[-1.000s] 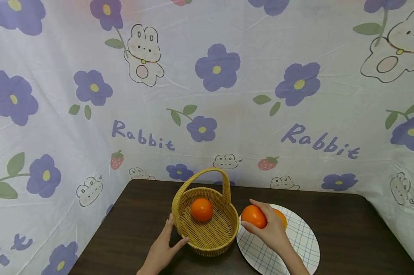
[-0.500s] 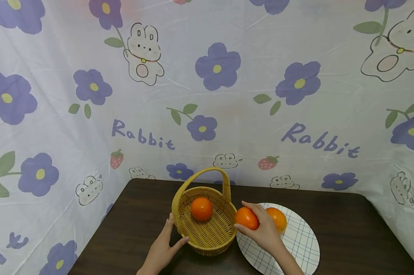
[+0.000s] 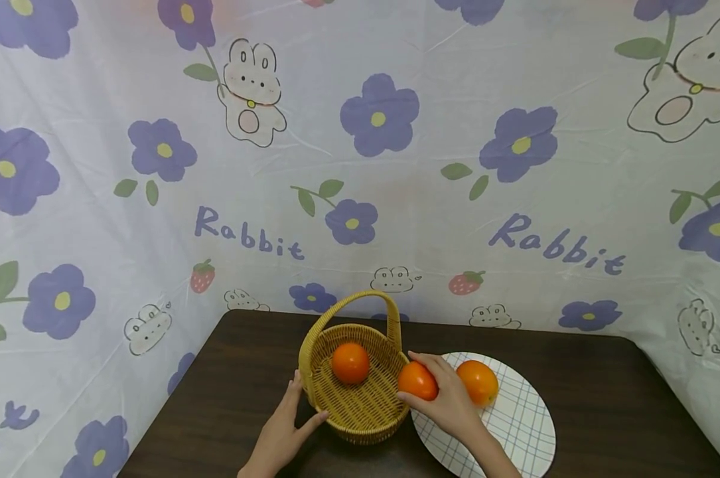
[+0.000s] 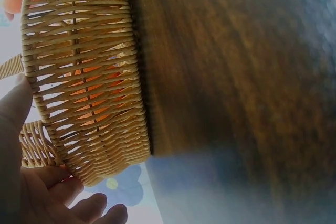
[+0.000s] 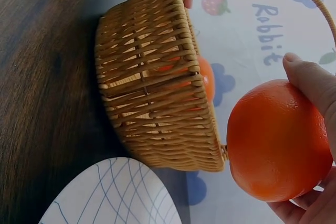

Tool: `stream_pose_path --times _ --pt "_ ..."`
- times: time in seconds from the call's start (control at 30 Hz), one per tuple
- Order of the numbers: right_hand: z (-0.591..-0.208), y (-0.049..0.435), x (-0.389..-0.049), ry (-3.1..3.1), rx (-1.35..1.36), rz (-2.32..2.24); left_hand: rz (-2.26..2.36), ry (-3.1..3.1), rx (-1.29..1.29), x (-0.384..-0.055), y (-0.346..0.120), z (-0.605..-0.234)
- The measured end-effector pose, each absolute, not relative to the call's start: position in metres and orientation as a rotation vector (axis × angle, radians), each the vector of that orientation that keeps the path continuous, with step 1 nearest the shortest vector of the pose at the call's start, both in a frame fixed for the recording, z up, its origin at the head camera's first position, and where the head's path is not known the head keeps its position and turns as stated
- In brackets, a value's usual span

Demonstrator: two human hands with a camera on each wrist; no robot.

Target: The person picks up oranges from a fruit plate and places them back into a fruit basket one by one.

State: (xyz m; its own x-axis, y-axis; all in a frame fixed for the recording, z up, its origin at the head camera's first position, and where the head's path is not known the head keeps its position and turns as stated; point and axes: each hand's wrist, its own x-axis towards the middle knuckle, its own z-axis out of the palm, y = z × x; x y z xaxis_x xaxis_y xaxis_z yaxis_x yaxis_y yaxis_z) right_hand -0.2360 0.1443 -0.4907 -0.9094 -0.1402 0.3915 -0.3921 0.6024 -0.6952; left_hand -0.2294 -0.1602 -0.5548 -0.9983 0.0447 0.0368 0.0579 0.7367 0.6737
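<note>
My right hand (image 3: 449, 401) grips a smooth, glossy orange-red fruit (image 5: 278, 140) between thumb and fingers. In the head view this fruit overlaps the right rim of a yellow wicker basket (image 3: 360, 435); the right wrist view shows it beside the rim. Inside the basket lies a similar round fruit (image 3: 350, 363), seen through the weave in the left wrist view. My left hand (image 3: 282, 428) touches the basket's left side, fingers and thumb spread along its outer wall. An orange (image 3: 478, 383) sits on a white plate (image 3: 521, 425) with a blue grid, right of the basket.
The basket's tall arched handle (image 3: 371, 294) rises over its opening. Everything stands on a dark wooden table (image 3: 610, 392). Behind and to the left hangs a white cloth (image 3: 431, 219) printed with flowers, rabbits and strawberries.
My right hand has carried the held fruit left, from over the plate to the basket's right rim, uncovering the orange on the plate. My left hand stays at the basket.
</note>
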Motion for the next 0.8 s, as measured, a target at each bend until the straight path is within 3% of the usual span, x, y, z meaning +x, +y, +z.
stream_pose_path --times 0.8 --pt "-0.492 0.131 -0.242 -2.577 0.446 1.162 -1.122 -2.927 -0.09 -0.228 -0.161 -0.553"
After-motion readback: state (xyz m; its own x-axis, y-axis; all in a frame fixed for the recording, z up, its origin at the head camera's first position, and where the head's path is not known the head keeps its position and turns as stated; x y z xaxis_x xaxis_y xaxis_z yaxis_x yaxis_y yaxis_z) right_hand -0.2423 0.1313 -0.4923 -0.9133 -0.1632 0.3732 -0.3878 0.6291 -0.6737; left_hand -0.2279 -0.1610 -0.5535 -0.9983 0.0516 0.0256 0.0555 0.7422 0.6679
